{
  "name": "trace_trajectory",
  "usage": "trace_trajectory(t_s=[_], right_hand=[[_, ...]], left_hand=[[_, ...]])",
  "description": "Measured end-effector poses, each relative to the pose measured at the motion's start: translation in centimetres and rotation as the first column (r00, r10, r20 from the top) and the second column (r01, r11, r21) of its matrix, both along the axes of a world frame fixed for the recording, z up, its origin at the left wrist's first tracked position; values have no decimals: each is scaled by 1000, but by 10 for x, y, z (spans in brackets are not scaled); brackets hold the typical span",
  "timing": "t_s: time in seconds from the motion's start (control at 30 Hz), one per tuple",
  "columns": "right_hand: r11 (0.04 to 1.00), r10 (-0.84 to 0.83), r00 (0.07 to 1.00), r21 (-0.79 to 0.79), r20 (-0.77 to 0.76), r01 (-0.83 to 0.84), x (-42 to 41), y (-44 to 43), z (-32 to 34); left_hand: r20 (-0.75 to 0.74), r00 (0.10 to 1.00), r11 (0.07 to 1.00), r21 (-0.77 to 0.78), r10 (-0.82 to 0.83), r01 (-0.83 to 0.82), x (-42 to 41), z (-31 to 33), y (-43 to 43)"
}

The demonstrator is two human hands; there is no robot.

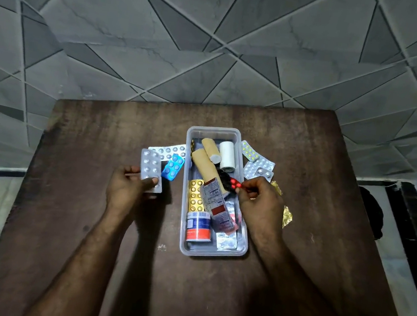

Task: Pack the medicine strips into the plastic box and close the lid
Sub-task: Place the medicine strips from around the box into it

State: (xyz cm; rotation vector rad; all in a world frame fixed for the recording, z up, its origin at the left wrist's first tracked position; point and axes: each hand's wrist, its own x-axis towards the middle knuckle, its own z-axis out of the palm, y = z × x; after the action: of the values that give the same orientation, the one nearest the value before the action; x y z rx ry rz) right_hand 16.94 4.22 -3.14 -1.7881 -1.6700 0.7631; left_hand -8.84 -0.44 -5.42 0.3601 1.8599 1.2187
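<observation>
A clear plastic box (240,252) stands open on the middle of the brown table, holding bandage rolls, a gold strip (194,195), printed strips and a small bottle (198,226). My left hand (127,186), left of the box, holds a silver medicine strip (150,169) upright. My right hand (260,203) pinches a red-pill strip (234,184) over the box's right side. Loose on the table lie a blue strip (173,166) and a silver strip (169,150) to the left of the box. More silver strips (257,165) lie right of the box. No lid is in view.
A gold foil strip (286,216) lies partly under my right wrist. The table (96,141) is small, with its far edge near a grey tiled wall and floor dropping off on both sides. A black frame (413,229) stands at the right.
</observation>
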Motion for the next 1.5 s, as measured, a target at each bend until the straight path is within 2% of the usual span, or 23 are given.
trace_trajectory(t_s=[0.17,0.3,0.5,0.57,0.67,0.77,0.83,0.9,0.97,1.03,1.1,1.2,1.27,1.33,1.4,1.5], right_hand=[[996,67,985,40,160,-74,-6,-5,-9],[983,133,967,99,220,-157,-11,-10,-14],[935,215,892,179,398,-306,-10,-22,-20],[928,258,845,124,468,-351,-8,-20,-29],[883,412,689,-73,596,-464,-7,-17,-39],[898,352,730,10,586,-441,-5,-23,-35],[900,315,731,53,605,-432,-7,-29,-32],[895,309,731,73,609,-439,-7,-30,-35],[905,291,827,141,482,-400,-6,-28,-35],[923,227,930,242,290,-301,-3,-22,-29],[953,143,978,247,153,-178,4,-11,-24],[992,18,997,122,71,-26,22,11,-25],[999,-34,995,33,90,31,35,27,-30],[998,-32,987,-53,156,41,46,41,-34],[994,2,970,-103,241,23,54,52,-41],[969,45,936,-244,349,44,56,59,-46]], left_hand=[[-70,976,979,11,-204,205,44,33,-7],[-335,855,918,-124,-396,377,79,38,-9],[-469,735,871,-223,-490,438,102,31,-2],[-503,681,845,-271,-532,461,106,30,-1],[-513,634,814,-323,-579,482,108,29,2],[-557,517,755,-392,-650,526,111,25,3],[-579,418,702,-455,-701,547,113,22,3],[-579,356,663,-494,-734,563,114,20,4],[-573,326,639,-512,-752,573,113,20,6],[-583,319,640,-501,-747,583,110,21,7],[-631,329,679,-459,-703,572,104,24,7],[-672,478,798,-297,-565,525,89,25,11],[-648,596,866,-221,-475,449,72,23,16],[-635,662,911,-186,-398,369,53,18,21],[-613,695,925,-214,-377,313,38,12,26],[-595,687,909,-298,-416,292,23,-1,31]])
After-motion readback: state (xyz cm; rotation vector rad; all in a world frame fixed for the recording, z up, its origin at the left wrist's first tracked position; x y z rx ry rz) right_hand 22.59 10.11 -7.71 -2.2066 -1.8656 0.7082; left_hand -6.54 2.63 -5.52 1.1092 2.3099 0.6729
